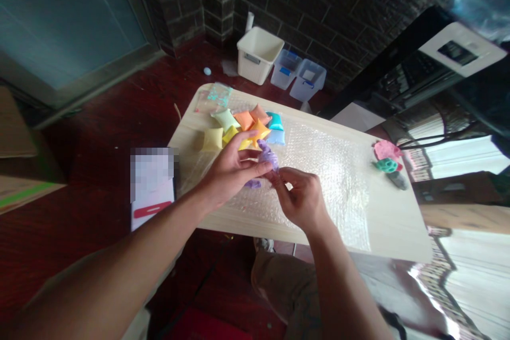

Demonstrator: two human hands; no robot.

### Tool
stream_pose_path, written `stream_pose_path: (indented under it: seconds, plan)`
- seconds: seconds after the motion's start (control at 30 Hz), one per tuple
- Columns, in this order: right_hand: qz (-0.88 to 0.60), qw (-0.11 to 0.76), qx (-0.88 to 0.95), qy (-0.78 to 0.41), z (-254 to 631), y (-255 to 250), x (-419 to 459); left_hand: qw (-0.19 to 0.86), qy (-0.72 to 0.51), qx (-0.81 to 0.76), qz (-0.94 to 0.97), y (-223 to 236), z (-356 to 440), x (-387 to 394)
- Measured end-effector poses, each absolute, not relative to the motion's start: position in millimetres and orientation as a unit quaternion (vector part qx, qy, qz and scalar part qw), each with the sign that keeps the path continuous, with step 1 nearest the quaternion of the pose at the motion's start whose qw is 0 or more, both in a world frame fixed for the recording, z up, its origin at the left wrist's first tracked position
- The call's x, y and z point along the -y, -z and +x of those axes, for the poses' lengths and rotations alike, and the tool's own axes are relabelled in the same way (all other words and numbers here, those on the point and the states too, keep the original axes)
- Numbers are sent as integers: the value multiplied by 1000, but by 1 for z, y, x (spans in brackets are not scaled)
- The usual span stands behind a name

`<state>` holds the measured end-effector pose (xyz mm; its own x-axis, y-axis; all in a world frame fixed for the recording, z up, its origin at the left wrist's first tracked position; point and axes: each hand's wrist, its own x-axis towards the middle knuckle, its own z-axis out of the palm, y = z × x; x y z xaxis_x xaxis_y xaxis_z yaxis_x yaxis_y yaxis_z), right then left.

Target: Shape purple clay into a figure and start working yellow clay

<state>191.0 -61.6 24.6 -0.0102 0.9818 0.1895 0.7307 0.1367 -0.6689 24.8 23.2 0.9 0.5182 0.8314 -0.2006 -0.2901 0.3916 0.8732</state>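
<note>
Left hand: left hand [235, 167] is clamped on the purple lump [268, 156], thumb on the near side, fingers spread behind it.
Right hand: right hand [300, 196] has curled fingers, tips right at the lump's near end; can't tell whether they grip it.
Purple lump position: between the two hands, over the table [398, 228]; crinkled surface, upper end sticking up past the left thumb.
Second purple bit: small purple piece [253, 184], just under the left hand, partly hidden by it.
Packets: pillow-shaped group beyond the left hand. Pale yellow packet [212, 139] on the left, pale green packet [221, 119] behind, orange packet [243, 119], brown-orange packet [261, 113], teal packet [274, 120], light blue packet [276, 137]. Amber packet [260, 130] lies near the left fingertips.
Bubble wrap: clear bubble wrap [326, 180] covers much of the tabletop.
Far left corner: clear bag with teal marks [219, 94].
Right end: pink piece [385, 150], green piece [386, 165], grey piece [397, 180], bunched close together.
Floor behind: white bin [260, 58], two clear tubs [286, 70] beside it.
</note>
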Motion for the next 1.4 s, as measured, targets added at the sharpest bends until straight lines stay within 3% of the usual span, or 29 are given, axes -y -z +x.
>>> stream_pose_path:
  seconds: [0.23, 0.47, 0.67, 0.83, 1.0, 1.17, 1.4]
  plan:
    - [-655, 339, 631, -241, 195, -16, 61, 781, -314, -308, 442, 15, 27, -23]
    - [-657, 494, 471, -320, 195, -15, 58, 821, -289, -273, 409, 12, 28, -23]
    - [-603, 469, 506, -400, 197, -20, 57, 845, -302, -268, 352, 8, 30, -21]
    - [-588, 439, 500, -461, 198, -13, 58, 806, -289, -270, 441, 11, 30, -19]
    - [-626, 397, 536, -405, 205, -11, 60, 716, -305, -354, 519, 15, 29, -20]
    - [-618, 437, 495, -427, 210, -17, 60, 671, -302, -369, 567, 11, 26, -22]
    - [-567, 519, 408, -493, 206, -18, 58, 754, -257, -347, 495, 1, 21, -20]
